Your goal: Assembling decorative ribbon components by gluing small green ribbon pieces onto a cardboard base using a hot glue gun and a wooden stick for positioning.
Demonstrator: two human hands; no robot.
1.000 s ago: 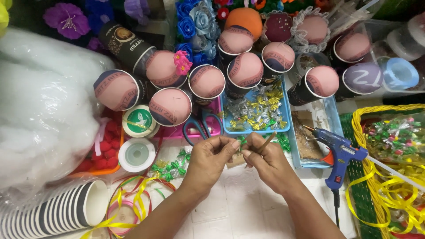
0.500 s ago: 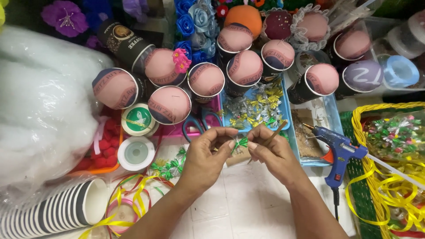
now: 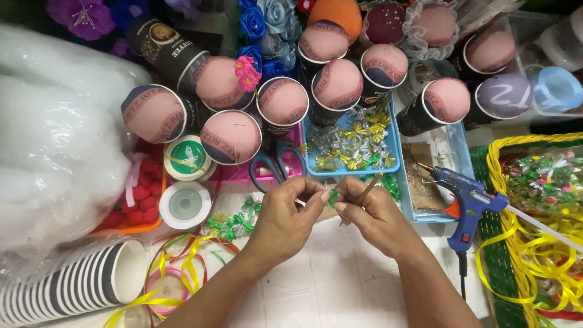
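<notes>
My left hand (image 3: 287,217) and my right hand (image 3: 370,214) meet at the middle of the view, fingertips pinched together on a small green ribbon bow (image 3: 333,197). A thin wooden stick (image 3: 368,189) runs up and to the right out of my right hand. A thin pale strand shows by my left fingertips. A few loose green bows (image 3: 232,222) lie on the white surface just left of my left hand. Teal-handled scissors (image 3: 274,167) lie just beyond my left hand.
Several dark cups capped with pink padded domes (image 3: 231,137) crowd the back. A blue tray (image 3: 390,144) holds silver and gold bows. A blue glue gun (image 3: 466,202) lies to the right beside a yellow-rimmed basket (image 3: 495,179). White stuffing (image 3: 54,158), tape rolls (image 3: 185,204) and stacked cups (image 3: 73,285) sit left.
Both hands rose slightly and drew closer together. The green bow now sits pinched between the fingertips of both hands. The stick tilted with my right hand.
</notes>
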